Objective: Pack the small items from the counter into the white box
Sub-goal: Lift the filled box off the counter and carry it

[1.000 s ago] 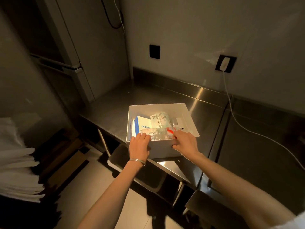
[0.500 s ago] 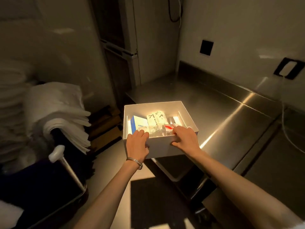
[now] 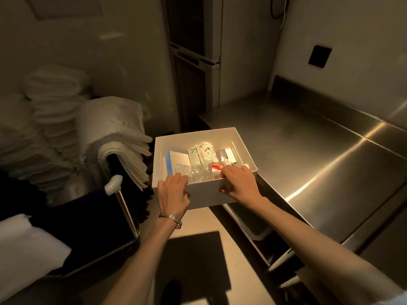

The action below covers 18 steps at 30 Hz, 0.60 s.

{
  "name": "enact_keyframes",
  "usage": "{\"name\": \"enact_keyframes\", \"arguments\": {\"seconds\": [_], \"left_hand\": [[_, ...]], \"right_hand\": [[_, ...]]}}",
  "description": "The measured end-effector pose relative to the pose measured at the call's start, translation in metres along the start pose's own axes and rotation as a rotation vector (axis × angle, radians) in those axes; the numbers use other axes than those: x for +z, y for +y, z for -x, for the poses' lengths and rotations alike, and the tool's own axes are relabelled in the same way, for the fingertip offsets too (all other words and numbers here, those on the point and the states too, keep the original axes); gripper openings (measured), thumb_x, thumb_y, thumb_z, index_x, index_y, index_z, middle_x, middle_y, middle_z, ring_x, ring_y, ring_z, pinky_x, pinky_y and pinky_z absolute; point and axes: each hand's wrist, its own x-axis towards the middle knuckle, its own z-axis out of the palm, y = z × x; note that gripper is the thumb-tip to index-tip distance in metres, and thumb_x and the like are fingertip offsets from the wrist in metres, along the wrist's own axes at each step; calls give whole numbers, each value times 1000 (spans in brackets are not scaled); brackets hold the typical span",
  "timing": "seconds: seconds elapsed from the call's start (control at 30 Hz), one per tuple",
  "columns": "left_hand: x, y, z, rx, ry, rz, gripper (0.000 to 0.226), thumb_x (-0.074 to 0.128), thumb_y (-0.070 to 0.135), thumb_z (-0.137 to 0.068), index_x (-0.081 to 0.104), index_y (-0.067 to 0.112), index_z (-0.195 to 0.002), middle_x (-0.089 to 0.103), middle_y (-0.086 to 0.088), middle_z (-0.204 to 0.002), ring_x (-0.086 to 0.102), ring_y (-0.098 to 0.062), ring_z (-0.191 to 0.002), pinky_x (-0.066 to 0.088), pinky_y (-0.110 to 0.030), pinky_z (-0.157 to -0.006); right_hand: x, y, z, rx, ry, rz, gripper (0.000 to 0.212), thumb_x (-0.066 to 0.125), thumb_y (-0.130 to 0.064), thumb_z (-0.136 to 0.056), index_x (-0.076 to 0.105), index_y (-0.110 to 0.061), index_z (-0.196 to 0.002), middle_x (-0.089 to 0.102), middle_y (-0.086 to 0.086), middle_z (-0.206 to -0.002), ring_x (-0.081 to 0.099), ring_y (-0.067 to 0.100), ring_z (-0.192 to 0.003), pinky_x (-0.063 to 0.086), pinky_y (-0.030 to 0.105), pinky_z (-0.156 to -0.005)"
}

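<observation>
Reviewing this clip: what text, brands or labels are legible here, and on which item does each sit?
"ANKE" on the blue and white carton inside the white box; the word's end is hidden behind clear packaging.
Print on the green patterned packet: too blurred to read.
Print on the red and white packet: too blurred to read.

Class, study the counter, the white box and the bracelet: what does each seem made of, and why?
The counter looks like brushed stainless steel: streaky bright reflections. The white box seems matte card or thin plastic: thin flat walls, no glare. The bracelet is probably metal: thin shiny bands.
</observation>
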Motion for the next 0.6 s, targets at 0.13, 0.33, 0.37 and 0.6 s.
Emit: {"name": "enact_keyframes", "arguments": {"seconds": [0.13,0.33,0.37,0.6], "left_hand": [[10,-40,-28,65,-28,14,33,80,9,-55,59,16,-80,65,-4,-81,58,-26,-74,30,-29,-63],[41,-111,-84,237,-105,16,35,82,14,-57,58,18,-83,64,-2,-85,59,-24,-79,32,-30,-65],[45,-118,-90,254,-107,19,32,78,15,-63,58,19,-87,63,-1,-91,57,-23,-84,30,-29,-69],[91,-166,-126,455,-198,44,24,64,22,-80,53,21,-102,58,1,-111,49,-19,-104,22,-25,-77]], "right_hand": [[27,-13,-26,23,28,35,37,84,-24,-60,58,-14,-84,70,4,-89,65,24,-80,45,33,-69],[88,-42,-63,154,100,79,42,86,-27,-57,57,-18,-85,70,2,-89,67,21,-80,47,31,-68],[95,-46,-65,173,100,80,42,86,-27,-56,57,-18,-85,70,2,-90,67,21,-81,48,32,-68],[162,-76,-71,384,122,147,41,86,-28,-58,56,-16,-83,70,3,-88,67,23,-78,48,34,-65]]}}
